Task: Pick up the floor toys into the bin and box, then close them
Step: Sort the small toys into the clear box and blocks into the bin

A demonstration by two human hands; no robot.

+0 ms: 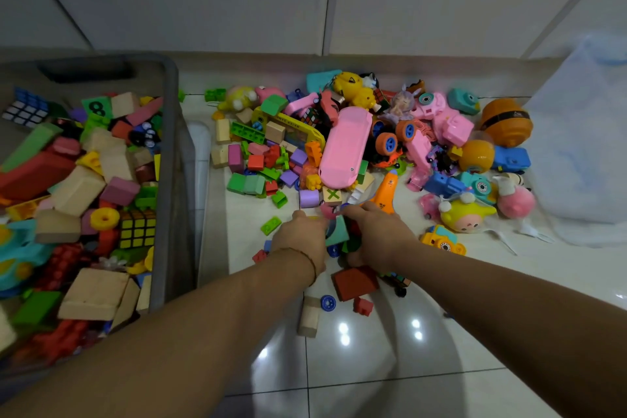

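From the head camera, I am in the middle of the gathering step. The grey bin (170, 132) stands open on my left, already well filled with blocks and puzzle cubes, and the heap of toys (339, 146) lies on the tiled floor (373, 366) in front of me, just beside the bin.

Both of my arms reach to the near edge of the heap. My right hand (376, 234) has its fingers and thumb curled round a clump of small bricks (353, 241), red and green. My left hand (300, 237) lies against a teal block (336, 231) that sits between the two hands. Its fingers bend down over the far side, and I cannot tell whether they grip the block or only press on it.

I judge the next move to be a two-handed scoop: squeeze the clump together, lift it, swing left over the bin's rim and let go. Loose pieces may well slip out from between my palms.

Nearer me, a red block (354, 282), a blue wheel (327, 303) and a wooden block (308, 316) wait on the floor.

My fingertips are hidden under my own knuckles. The bin's near and left sides are cut off. I see no box and no lid that I can name. A pale bag (583, 146) at the far right is blurred.
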